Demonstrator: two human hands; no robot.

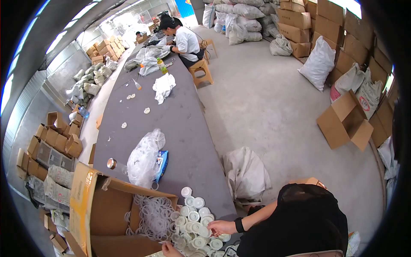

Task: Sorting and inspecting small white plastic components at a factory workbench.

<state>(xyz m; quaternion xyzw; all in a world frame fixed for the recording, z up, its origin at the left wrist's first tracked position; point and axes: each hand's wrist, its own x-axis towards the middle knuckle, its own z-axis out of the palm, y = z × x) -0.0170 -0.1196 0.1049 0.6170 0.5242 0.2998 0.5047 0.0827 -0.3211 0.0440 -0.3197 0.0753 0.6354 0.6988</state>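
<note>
Long workroom, grey floor (265, 115), stuffed sacks (246, 23) stacked toward twelve to one o'clock; co-worker (187, 43) seated just short of twelve, at the far end of the same dark bench (188, 141). Near end: open cardboard box (80, 210) at about half past seven, tipped toward the bench, tangle of pale rings (156, 216) in its mouth at seven. Heap of white discs (194, 216) spread beside it at six o'clock, some overlapping. Clear plastic bag (143, 158) at eight, blue packet (161, 165) tucked against it. Right hand (220, 228), dark band on wrist, just before six, fingertips at the heap's right side; cannot tell whether they grip a disc. Left hand (171, 249) at half past six, cut by the lower edge, near rings and discs; its hold cannot be told either. Step in hand looks like picking over discs by touch. Next move, in my judgement, calls for a light pinch at one rim, neighbours undisturbed.
</note>
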